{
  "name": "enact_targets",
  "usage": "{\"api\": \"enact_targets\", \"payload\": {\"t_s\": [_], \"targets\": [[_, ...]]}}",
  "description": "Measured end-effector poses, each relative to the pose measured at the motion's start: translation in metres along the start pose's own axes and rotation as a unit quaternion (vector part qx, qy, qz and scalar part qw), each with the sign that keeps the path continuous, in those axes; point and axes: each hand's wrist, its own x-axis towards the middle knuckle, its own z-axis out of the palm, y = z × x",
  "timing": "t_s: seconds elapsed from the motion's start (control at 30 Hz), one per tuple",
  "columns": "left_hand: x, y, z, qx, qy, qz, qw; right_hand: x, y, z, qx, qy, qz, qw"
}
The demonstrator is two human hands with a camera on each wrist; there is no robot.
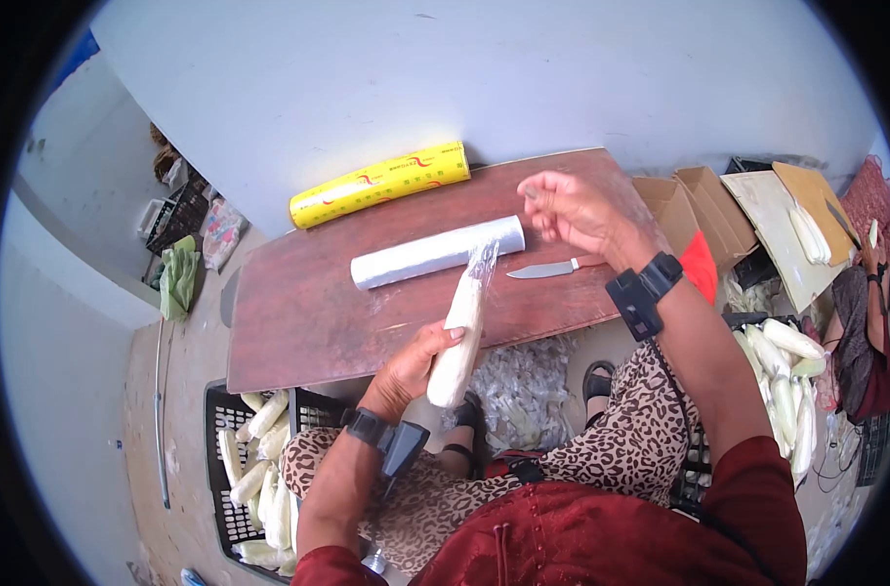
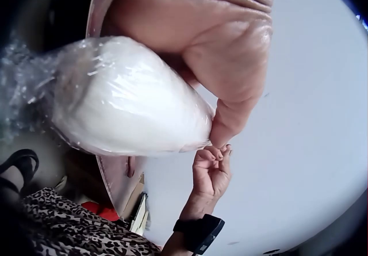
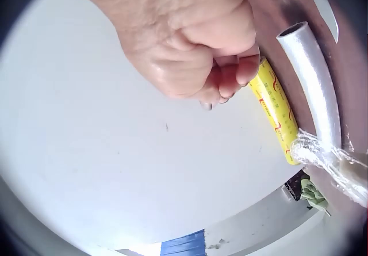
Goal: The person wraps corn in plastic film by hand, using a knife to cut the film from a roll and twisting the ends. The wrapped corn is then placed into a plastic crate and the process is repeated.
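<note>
My left hand [image 1: 413, 373] grips a pale ear of corn [image 1: 456, 350] near its lower end, thumb across it. Clear film covers the ear, bunched at its top beside the silvery roll [image 1: 435, 253]; the left wrist view shows the wrapped ear [image 2: 129, 103] close up, with film trailing off it. Raised above the table's right part, my right hand [image 1: 574, 215] has its fingers curled and the thumb near the index finger. No object shows in it, and in the right wrist view the palm of that hand [image 3: 190, 43] hides part of the fingers.
A knife [image 1: 544, 270] lies right of the silvery roll on the brown table [image 1: 298, 332]. A yellow roll [image 1: 381, 186] lies by the wall. Crates of corn [image 1: 232, 508] stand below left and right. Another person's arm [image 1: 876, 283] is at far right.
</note>
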Motion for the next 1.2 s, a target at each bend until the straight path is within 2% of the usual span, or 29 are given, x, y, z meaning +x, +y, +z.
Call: {"api": "enact_targets", "payload": {"t_s": [0.1, 0.23, 0.4, 0.53, 0.6, 0.73, 0.83, 0.93, 1.03, 1.2], "targets": [[-0.001, 0.004, 0.004, 0.005, 0.001, 0.01, 1.0, -0.012, 0.005, 0.023, -0.106, -0.056, 0.127, 0.985], [0.0, 0.01, 0.021, 0.049, 0.05, 0.003, 0.998, -0.012, 0.017, 0.047, -0.134, -0.092, 0.164, 0.973], [0.009, 0.0, 0.022, 0.18, 0.103, 0.044, 0.977, -0.018, 0.027, 0.068, -0.258, 0.013, 0.116, 0.959], [0.016, -0.001, 0.012, 0.22, 0.121, 0.044, 0.967, -0.017, 0.029, 0.061, -0.299, 0.029, 0.099, 0.949], [0.016, 0.004, 0.012, 0.163, 0.09, 0.026, 0.982, -0.015, 0.031, 0.057, -0.3, 0.031, 0.082, 0.95], [0.02, 0.0, 0.004, 0.03, 0.028, -0.025, 0.999, -0.013, 0.028, 0.051, -0.303, -0.018, 0.046, 0.952], [0.022, -0.002, -0.003, -0.023, -0.014, -0.014, 1.0, -0.011, 0.028, 0.049, -0.286, -0.045, 0.017, 0.957], [0.018, 0.003, 0.009, -0.083, 0.004, 0.018, 0.996, -0.009, 0.027, 0.049, -0.281, -0.057, 0.009, 0.958], [0.017, 0.003, 0.005, -0.101, -0.017, -0.001, 0.995, -0.006, 0.029, 0.049, -0.281, -0.068, -0.01, 0.957], [0.02, 0.001, 0.012, 0.096, 0.019, 0.044, 0.994, -0.011, 0.023, 0.062, -0.274, -0.07, -0.034, 0.959]]}}
